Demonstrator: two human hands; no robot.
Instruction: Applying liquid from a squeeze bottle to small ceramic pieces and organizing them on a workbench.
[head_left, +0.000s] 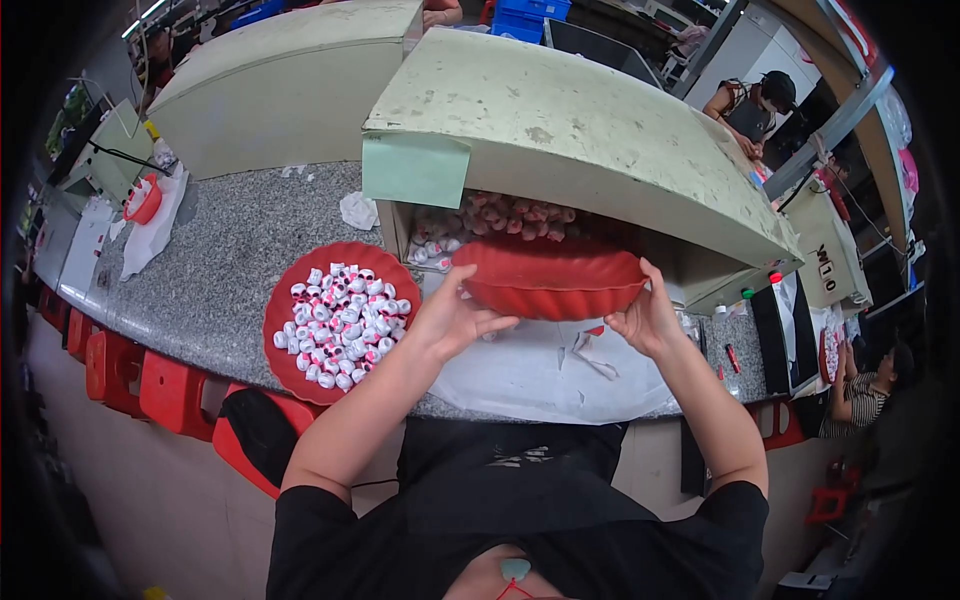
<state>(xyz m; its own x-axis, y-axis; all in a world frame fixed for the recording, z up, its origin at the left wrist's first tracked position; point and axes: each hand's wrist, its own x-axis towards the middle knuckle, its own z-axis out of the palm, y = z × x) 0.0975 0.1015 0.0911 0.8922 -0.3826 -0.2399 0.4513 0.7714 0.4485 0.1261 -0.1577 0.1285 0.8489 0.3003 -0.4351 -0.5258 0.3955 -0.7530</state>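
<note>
Both hands grip a red scalloped plastic tray by its two sides, in front of the open cubby under the shelf. My left hand is closed on its left end, thumb along the near side. My right hand is closed on the right end. The tray is tilted, and its inside shows only in part. Just beyond its far rim, small white and pink pieces are heaped in the cubby. Left of my left forearm, a second red scalloped tray holds many small white pieces with pink and dark marks.
A white sheet with scraps covers the granite bench before me. Above the cubby runs a pale green shelf with a green paper. Crumpled tissue lies to the left. Bottles and a red marker are at the right.
</note>
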